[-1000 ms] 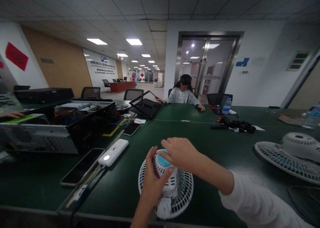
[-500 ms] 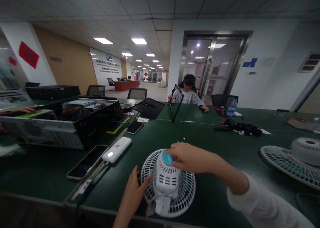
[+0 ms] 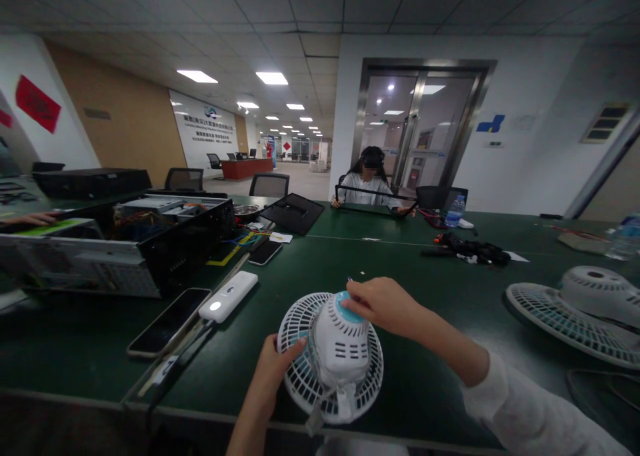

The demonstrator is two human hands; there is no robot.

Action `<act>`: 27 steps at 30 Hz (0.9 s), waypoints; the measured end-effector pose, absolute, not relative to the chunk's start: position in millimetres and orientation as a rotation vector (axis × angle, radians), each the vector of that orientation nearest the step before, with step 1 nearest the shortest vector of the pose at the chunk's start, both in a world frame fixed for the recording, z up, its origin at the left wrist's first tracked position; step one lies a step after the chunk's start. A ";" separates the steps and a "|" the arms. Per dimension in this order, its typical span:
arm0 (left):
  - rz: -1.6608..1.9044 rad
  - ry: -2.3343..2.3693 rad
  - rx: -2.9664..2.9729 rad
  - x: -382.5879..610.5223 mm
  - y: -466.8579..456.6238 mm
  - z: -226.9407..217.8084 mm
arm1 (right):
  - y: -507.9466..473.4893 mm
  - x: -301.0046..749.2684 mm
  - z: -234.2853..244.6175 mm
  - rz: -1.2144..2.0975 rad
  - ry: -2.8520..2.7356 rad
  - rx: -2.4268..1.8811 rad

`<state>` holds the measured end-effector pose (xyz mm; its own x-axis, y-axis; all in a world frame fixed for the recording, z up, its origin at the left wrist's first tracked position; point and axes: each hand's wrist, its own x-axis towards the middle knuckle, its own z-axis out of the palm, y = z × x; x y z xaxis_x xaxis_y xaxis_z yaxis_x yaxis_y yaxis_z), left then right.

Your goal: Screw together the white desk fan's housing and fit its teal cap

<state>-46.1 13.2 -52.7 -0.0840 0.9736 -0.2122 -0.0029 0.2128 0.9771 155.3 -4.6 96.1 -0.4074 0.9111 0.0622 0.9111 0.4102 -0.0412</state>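
Observation:
A white electric fan (image 3: 345, 356) lies grille-down near the table's front edge, its vented motor housing upward. My left hand (image 3: 275, 366) is closed on the left rim of its round grille (image 3: 295, 323), thumb on top and fingers mostly hidden underneath. On top of the housing is a teal cap (image 3: 350, 307). My right hand (image 3: 385, 303) is at this cap, thumb against it and fingers pinched. A small dark tip pokes out above those fingers; the rest of whatever they hold is hidden.
Left lie a white power bank (image 3: 230, 296), a phone (image 3: 170, 323) and an opened computer case (image 3: 110, 249). A second fan (image 3: 590, 303) lies right. Across the green table (image 3: 425, 283), a person (image 3: 370, 179) holds a black frame (image 3: 375, 193). A water bottle (image 3: 455, 211) stands nearby.
My left hand has closed on the grille rim. The fan has tilted and turned slightly, its housing leaning right. The person opposite has lowered the black frame to lie wide.

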 end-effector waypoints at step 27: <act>1.303 0.678 2.368 188.8 -18.6 20.6 | -99.3 347.3 -27.2 0.468 -0.685 -1.569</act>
